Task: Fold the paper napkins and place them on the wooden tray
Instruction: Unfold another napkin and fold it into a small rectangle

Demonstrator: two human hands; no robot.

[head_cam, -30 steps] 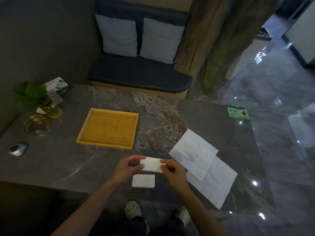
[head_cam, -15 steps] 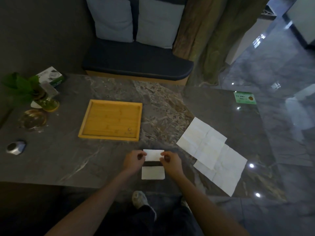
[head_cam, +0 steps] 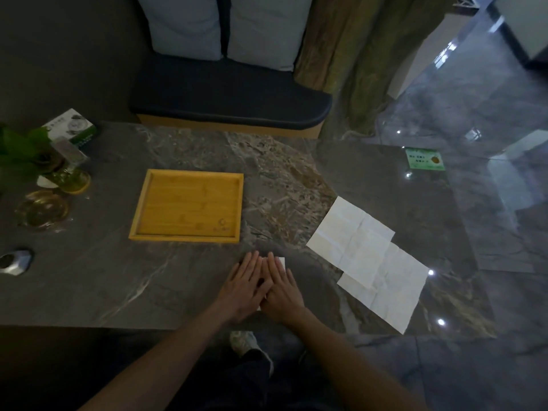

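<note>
We see both hands flat on the dark marble surface (head_cam: 184,286), palms down, fingers straight & side by side – left hand (head_cam: 244,287) and right hand (head_cam: 280,287) touching along the inner edges. They press on a folded paper napkin (head_cam: 281,261), nearly all hidden; only a white corner shows past the right fingertips and a sliver near the wrists. Neither hand grips anything – just pressing flat.

The wooden tray (head_cam: 142,213) sits beyond the hands, a bit to the left, w/ nothing in it. Two unfolded napkins lie to the right of the hands, overlapping: far sheet (head_cam: 350,232) on top of the near sheet (head_cam: 391,286), both creased in a grid.

Along the left edge: a green plant (head_cam: 17,149), a small box (head_cam: 72,126), a glass dish (head_cam: 43,209) & a silvery object (head_cam: 14,261). A green card (head_cam: 425,159) sits at the far right of the surface.
</note>
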